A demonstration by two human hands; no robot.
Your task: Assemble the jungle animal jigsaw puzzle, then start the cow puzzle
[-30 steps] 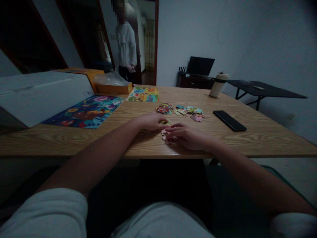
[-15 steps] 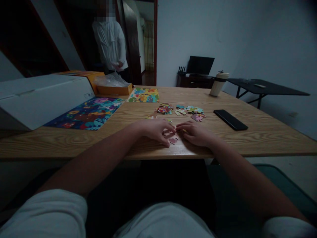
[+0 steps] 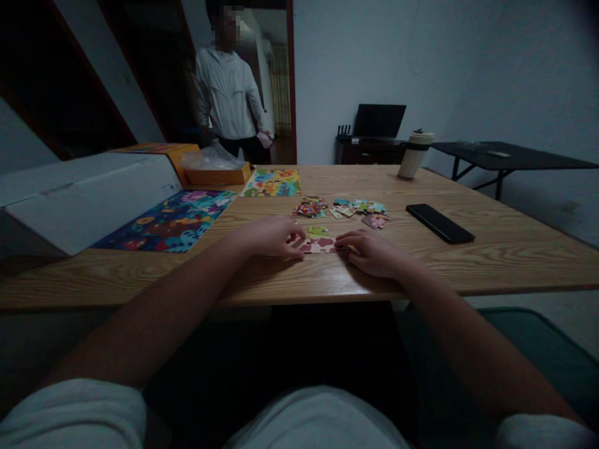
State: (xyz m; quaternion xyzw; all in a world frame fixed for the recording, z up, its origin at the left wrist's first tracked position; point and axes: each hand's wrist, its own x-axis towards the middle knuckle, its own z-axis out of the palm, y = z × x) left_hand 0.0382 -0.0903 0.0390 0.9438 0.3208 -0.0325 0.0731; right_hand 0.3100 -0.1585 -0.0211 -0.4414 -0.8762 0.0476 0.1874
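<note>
A short strip of joined pink-and-maroon puzzle pieces [image 3: 320, 245] lies flat near the table's front edge. My left hand [image 3: 276, 238] is at its left end, with thumb and forefinger curled about the strip's edges. At the right end, the bent fingertips of my right hand [image 3: 369, 251] hold the strip; a small yellow bit shows beneath them. A green puzzle piece [image 3: 318, 231] lies just behind the strip. Farther back are a pile of mixed puzzle pieces [image 3: 311, 207], a spread of lighter pieces [image 3: 360, 207] and a pinkish piece [image 3: 376, 221].
Two picture sheets, one blue [image 3: 173, 221] and one yellow [image 3: 274, 182], lie at left beside a white box [image 3: 88, 199] and an orange box [image 3: 219, 174]. At right are a black phone [image 3: 440, 222] and a tumbler [image 3: 414, 154]. A person [image 3: 231, 93] stands behind the table.
My left hand has shifted left and away from my right, exposing the pink strip and the green piece. The strip now lies straighter. The person behind has moved right.
</note>
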